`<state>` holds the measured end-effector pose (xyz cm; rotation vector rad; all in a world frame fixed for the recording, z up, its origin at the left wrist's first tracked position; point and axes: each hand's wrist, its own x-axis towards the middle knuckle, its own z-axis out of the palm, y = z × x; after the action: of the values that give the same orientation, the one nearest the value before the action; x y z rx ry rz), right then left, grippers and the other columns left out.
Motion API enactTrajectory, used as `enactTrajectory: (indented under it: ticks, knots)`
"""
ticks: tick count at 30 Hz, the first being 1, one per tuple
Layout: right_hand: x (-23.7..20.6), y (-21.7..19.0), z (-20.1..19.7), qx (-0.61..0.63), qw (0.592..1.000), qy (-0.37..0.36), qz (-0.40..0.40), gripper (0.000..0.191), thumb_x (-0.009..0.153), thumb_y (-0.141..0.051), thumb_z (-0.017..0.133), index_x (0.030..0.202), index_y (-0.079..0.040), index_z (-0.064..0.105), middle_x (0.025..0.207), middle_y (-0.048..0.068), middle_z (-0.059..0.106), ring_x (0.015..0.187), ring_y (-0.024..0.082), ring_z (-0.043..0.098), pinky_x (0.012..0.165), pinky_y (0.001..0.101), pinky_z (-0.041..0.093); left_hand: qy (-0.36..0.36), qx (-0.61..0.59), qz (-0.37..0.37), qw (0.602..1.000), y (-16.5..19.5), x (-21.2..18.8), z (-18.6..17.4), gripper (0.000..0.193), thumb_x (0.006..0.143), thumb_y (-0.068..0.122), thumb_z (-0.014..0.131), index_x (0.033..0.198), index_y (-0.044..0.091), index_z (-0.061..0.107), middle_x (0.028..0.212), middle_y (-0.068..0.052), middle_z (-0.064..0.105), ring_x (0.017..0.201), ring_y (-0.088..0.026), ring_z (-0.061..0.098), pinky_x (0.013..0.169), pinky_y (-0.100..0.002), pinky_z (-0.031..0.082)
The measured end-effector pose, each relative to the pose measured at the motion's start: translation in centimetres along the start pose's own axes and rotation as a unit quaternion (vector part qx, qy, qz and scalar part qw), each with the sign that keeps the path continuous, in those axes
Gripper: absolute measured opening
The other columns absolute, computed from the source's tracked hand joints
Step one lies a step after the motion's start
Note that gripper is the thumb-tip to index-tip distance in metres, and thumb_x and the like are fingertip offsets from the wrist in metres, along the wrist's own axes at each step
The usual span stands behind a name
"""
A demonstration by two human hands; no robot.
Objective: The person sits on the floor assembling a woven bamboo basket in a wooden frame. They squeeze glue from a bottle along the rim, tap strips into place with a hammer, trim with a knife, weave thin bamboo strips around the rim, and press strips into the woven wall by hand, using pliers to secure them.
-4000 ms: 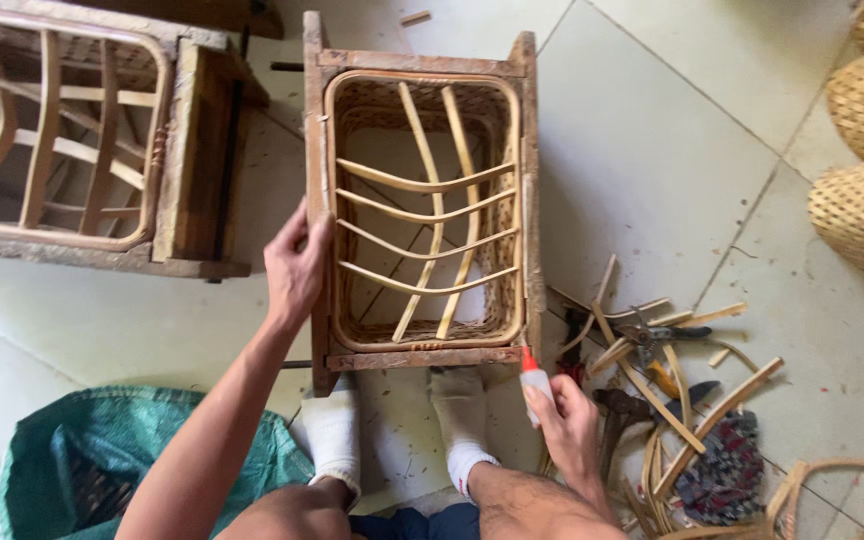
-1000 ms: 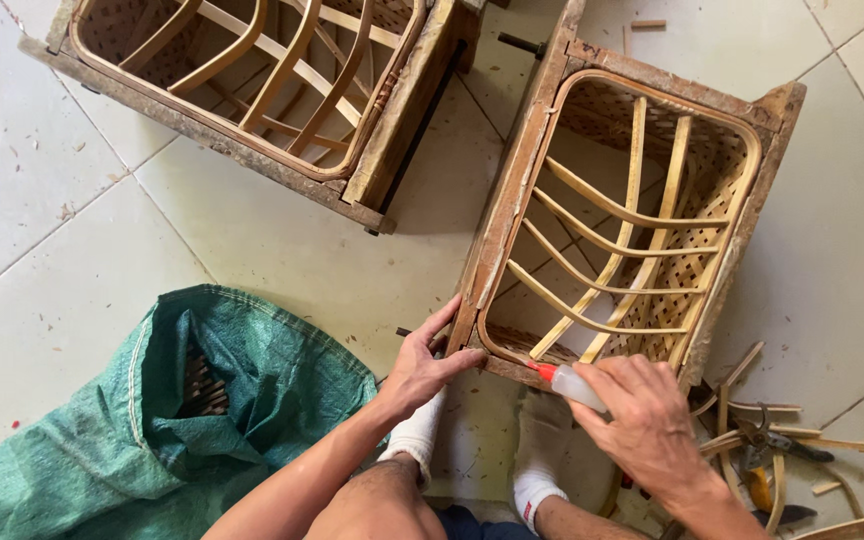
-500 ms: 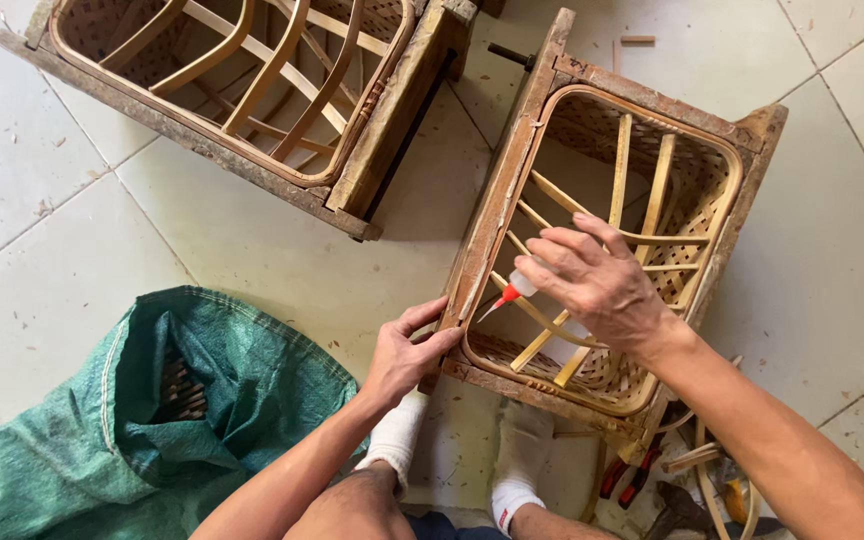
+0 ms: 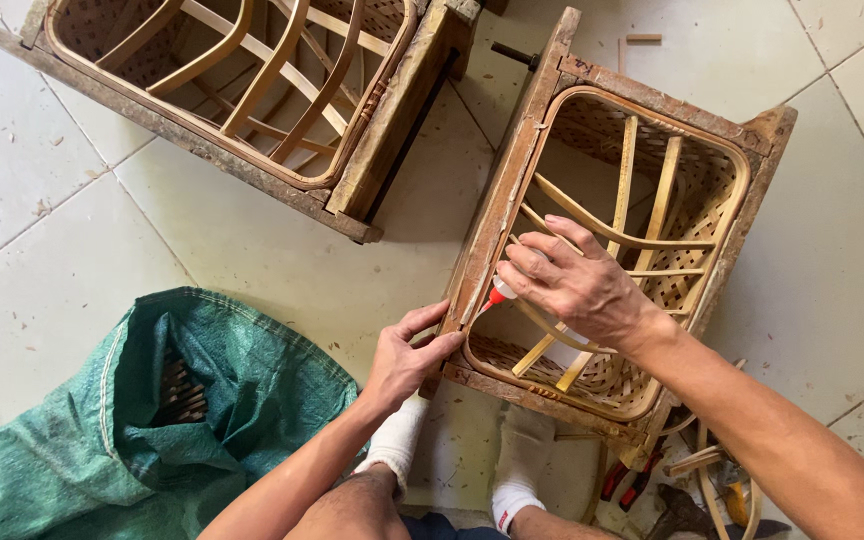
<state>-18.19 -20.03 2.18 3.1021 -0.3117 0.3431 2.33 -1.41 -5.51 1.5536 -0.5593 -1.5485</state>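
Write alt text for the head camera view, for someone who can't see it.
Seen from above, a person's right hand points a small red-tipped bottle at the inner rim of a wooden-framed rattan basket mould on a tiled floor, while the left hand grips the frame's corner. A second mould and an open green sack lie nearby.

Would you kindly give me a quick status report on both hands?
Left hand grips wooden frame edge. Right hand holds red-tipped glue bottle, nozzle at frame's inner rim. Nothing blocking.

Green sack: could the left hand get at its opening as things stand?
Probably yes. The left hand grips the frame corner, the sack lies open just beside that forearm, and nothing lies between.
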Motion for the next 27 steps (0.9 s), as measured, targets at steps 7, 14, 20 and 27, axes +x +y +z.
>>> enactTrajectory:
  ticks: [7,14,20,27]
  knots:
    - [0.8,1.8,0.7,-0.095,0.994,0.018,-0.042,0.023,0.094,-0.013,0.075,0.116,-0.017,0.07,0.112,0.0,0.068,0.11,0.016,0.064,0.121,0.0404,0.034,0.0,0.016,0.014,1.0,-0.1,0.0,-0.1,0.057,0.082,0.021,0.082,0.133,0.001,0.066,0.138,-0.011,0.065,0.125,-0.02,0.063,0.105,-0.034,0.053]
    - [0.8,5.5,-1.1,-0.076,0.997,-0.004,-0.001,0.026,0.093,-0.017,0.075,0.118,-0.015,0.072,0.117,0.0,0.07,0.114,0.017,0.064,0.119,0.0409,0.035,-0.013,0.027,0.008,1.0,0.9,0.0,-0.4,0.058,0.082,0.024,0.081,0.133,0.002,0.067,0.142,-0.012,0.062,0.129,-0.021,0.06,0.108,-0.036,0.051]
    - [1.5,6.1,-1.2,-0.1,0.995,0.011,-0.003,0.027,0.096,-0.019,0.074,0.123,-0.018,0.071,0.122,0.001,0.07,0.116,0.017,0.063,0.12,0.0402,0.036,-0.024,0.032,0.001,0.999,1.6,0.0,-0.7,0.059,0.081,0.024,0.081,0.134,0.003,0.067,0.142,-0.012,0.061,0.131,-0.022,0.059,0.11,-0.036,0.05]
    - [2.4,5.9,-1.4,-0.096,0.995,0.0,-0.014,0.026,0.092,-0.018,0.074,0.118,-0.016,0.073,0.116,0.0,0.068,0.115,0.016,0.063,0.12,0.0407,0.036,-0.028,0.025,0.0,0.999,1.3,0.2,-0.9,0.058,0.081,0.023,0.082,0.133,0.004,0.067,0.142,-0.012,0.061,0.131,-0.022,0.06,0.11,-0.036,0.05]
